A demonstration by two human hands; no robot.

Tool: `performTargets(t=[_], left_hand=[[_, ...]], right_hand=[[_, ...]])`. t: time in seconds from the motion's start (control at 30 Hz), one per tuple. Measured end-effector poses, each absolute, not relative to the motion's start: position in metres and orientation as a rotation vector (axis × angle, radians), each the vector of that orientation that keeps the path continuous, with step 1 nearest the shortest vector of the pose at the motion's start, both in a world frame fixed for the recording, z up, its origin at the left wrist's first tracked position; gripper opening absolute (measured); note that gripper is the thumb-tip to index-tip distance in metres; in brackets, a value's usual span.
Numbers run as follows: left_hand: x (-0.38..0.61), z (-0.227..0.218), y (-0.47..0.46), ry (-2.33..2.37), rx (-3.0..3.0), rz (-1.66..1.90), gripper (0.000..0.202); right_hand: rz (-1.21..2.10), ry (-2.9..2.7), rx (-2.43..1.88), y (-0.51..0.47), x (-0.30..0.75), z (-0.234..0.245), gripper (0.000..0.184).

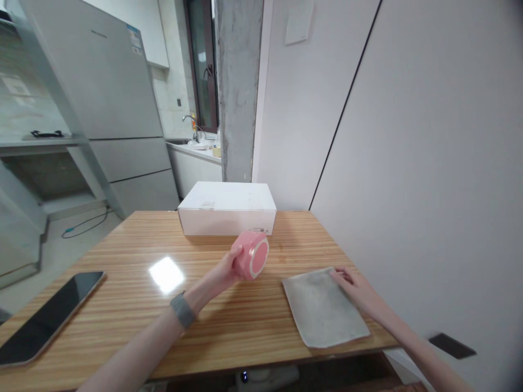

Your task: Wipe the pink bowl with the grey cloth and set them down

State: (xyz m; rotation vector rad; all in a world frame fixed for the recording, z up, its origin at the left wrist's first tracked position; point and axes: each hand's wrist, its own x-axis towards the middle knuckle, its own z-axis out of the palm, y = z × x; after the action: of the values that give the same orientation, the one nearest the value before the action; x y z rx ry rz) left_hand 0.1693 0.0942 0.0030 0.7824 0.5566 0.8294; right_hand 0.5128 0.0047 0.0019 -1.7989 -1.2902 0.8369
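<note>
Cup (247, 256) in LH (229, 268), RH (352, 283) at cloth (322, 311)

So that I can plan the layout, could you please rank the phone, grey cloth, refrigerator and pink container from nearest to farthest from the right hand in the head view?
1. Grey cloth: at the right hand, on the table's right side.
2. Pink container: left of the cloth, in the left hand.
3. Phone: table's left side.
4. Refrigerator: beyond the table, left.
</note>
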Motion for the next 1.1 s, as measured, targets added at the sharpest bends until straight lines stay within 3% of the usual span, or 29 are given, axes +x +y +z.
performTargets(t=[0.13,0.27,0.37,0.83,1.1], left_hand=[[0.207,0.013,0.101,0.766,1.108,0.939,0.077],[0.253,0.017,0.108,0.865,1.543,1.111,0.104],[0.283,0.012,0.114,0.858,1.839,1.221,0.103],[0.348,-0.014,0.123,0.896,2.028,1.237,0.088],[0.350,-0.016,0.121,0.821,2.055,1.113,0.095]], right_hand=[[0.494,-1.537,-1.893,0.005,0.530,-0.014,0.061],[0.347,-1.739,-1.831,0.001,0.529,-0.024,0.049],[0.240,-1.792,-1.840,0.000,0.527,-0.027,0.040],[0.160,-1.741,-1.920,0.003,0.531,-0.035,0.043],[0.056,-1.755,-2.017,0.002,0.529,-0.031,0.040]])
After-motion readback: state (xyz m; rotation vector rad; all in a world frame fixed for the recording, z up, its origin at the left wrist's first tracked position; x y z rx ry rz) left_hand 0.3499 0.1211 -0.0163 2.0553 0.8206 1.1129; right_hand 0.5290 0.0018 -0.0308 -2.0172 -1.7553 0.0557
